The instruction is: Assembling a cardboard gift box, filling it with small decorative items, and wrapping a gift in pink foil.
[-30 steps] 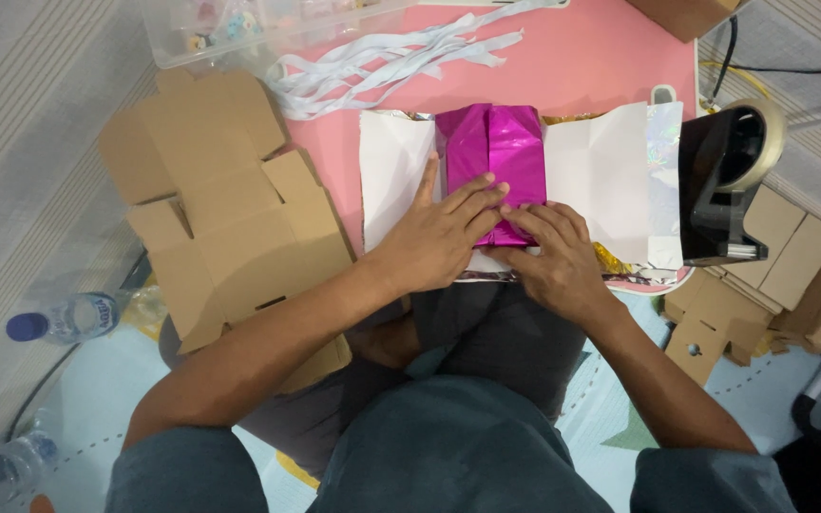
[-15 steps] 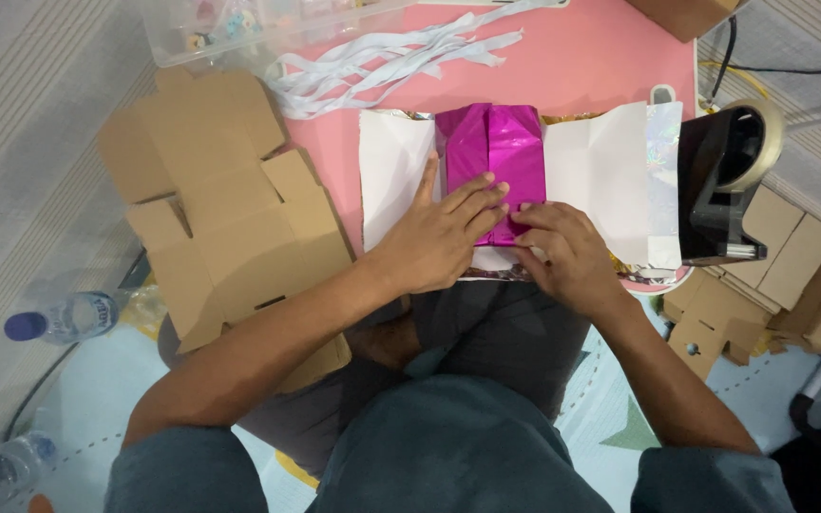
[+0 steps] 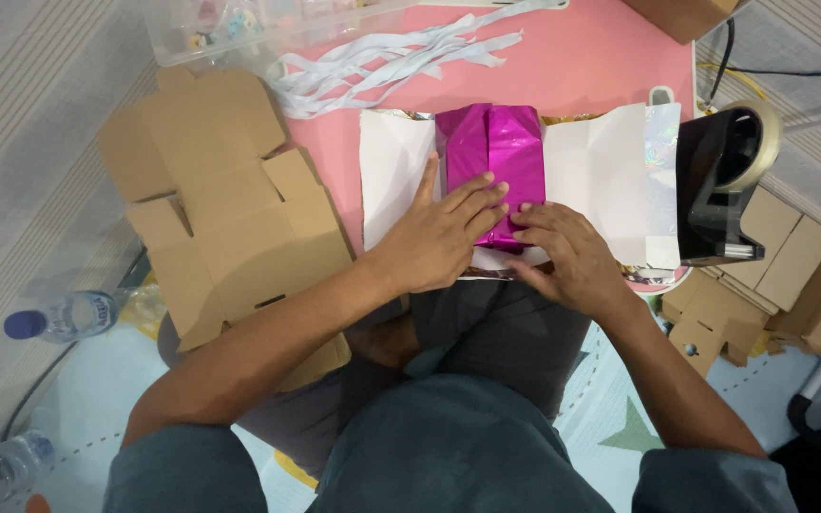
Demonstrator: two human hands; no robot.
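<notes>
While the left hand [image 3: 439,237] presses flat-fingered on the magenta parcel [image 3: 491,152]; right hand [image 3: 567,252] curled against it.

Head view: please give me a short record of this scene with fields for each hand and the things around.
left hand: flat on the magenta parcel
right hand: pressing the parcel's near end
under parcel: wrapping paper, white side up, on pink table
right of paper: black tape dispenser
left of table: flat cardboard box
far side: white ribbons
floor: water bottle
</notes>
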